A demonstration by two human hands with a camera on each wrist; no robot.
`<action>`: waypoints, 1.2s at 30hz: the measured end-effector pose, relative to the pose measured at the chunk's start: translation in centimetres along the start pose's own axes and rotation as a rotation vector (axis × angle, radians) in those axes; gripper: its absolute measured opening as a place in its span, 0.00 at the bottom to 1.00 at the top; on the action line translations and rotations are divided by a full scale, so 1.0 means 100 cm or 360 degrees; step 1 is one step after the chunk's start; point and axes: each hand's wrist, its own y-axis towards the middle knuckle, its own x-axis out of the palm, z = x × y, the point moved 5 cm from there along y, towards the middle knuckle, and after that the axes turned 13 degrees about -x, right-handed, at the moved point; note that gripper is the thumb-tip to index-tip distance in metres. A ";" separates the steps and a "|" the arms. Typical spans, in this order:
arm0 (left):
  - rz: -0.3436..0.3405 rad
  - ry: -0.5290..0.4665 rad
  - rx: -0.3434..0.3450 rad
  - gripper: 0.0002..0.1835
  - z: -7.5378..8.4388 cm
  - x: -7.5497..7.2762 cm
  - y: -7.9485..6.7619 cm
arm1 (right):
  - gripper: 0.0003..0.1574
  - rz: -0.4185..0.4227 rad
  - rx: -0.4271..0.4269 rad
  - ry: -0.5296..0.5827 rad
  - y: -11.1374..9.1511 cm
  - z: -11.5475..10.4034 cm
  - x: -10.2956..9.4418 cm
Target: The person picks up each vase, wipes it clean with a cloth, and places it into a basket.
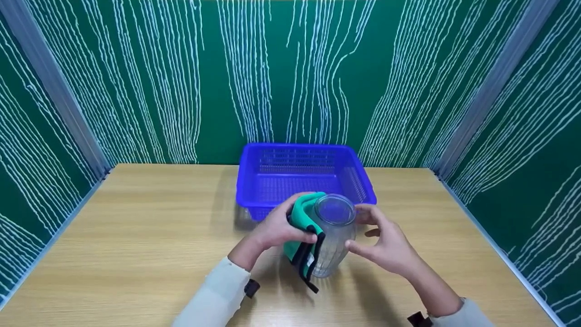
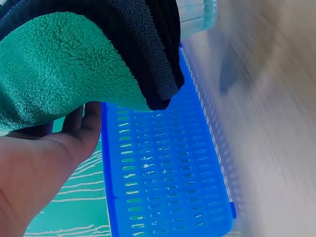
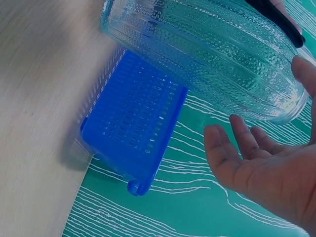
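A clear ribbed glass jar (image 1: 335,243) with a round open mouth stands slightly tilted in front of the basket. My left hand (image 1: 278,227) grips a green fleecy cloth (image 1: 301,213) with black edging, thumb over its border, and the cloth lies along the jar's left side. In the left wrist view the folded cloth (image 2: 64,64) hides most of the fingers. On the jar's right side is my right hand (image 1: 392,247), its fingers spread and loosely bent. The right wrist view shows its fingertips (image 3: 215,136) just off the textured glass, with the thumb near the rim.
Behind the jar, a blue-purple perforated plastic basket (image 1: 306,181) sits at the back of the wooden table (image 1: 150,245). Green walls (image 1: 290,68) with white wavy lines enclose the table at the back and both sides.
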 end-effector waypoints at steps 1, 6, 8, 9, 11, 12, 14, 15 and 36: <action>-0.0004 0.0000 0.0010 0.45 0.001 0.000 0.000 | 0.40 0.0009 0.0014 -0.0003 0.000 0.005 0.000; -0.0002 -0.0011 0.0048 0.44 0.007 0.002 0.003 | 0.38 0.0022 0.0015 -0.0035 0.001 0.024 0.002; 0.0004 -0.0018 0.0050 0.44 0.007 0.002 0.006 | 0.38 0.0032 -0.0003 -0.0029 0.001 0.026 0.002; 0.0003 -0.0021 0.0051 0.44 0.006 0.003 0.008 | 0.38 0.0037 -0.0011 -0.0023 0.001 0.027 0.002; -0.0007 -0.0029 0.0041 0.45 0.002 0.004 0.013 | 0.38 0.0040 -0.0016 -0.0016 0.002 0.027 0.002; -0.0013 -0.0029 0.0035 0.45 0.000 0.004 0.016 | 0.38 0.0039 -0.0014 -0.0019 0.002 0.027 0.002; -0.0036 -0.0028 0.0037 0.45 -0.005 0.006 0.022 | 0.38 0.0039 -0.0005 -0.0022 0.002 0.027 0.002; -0.0051 -0.0029 0.0041 0.45 -0.008 0.007 0.024 | 0.38 0.0038 0.0001 -0.0021 0.002 0.027 0.002; -0.0077 -0.0104 0.0090 0.49 -0.024 0.013 0.029 | 0.35 0.0053 0.0070 0.0071 -0.002 0.027 0.005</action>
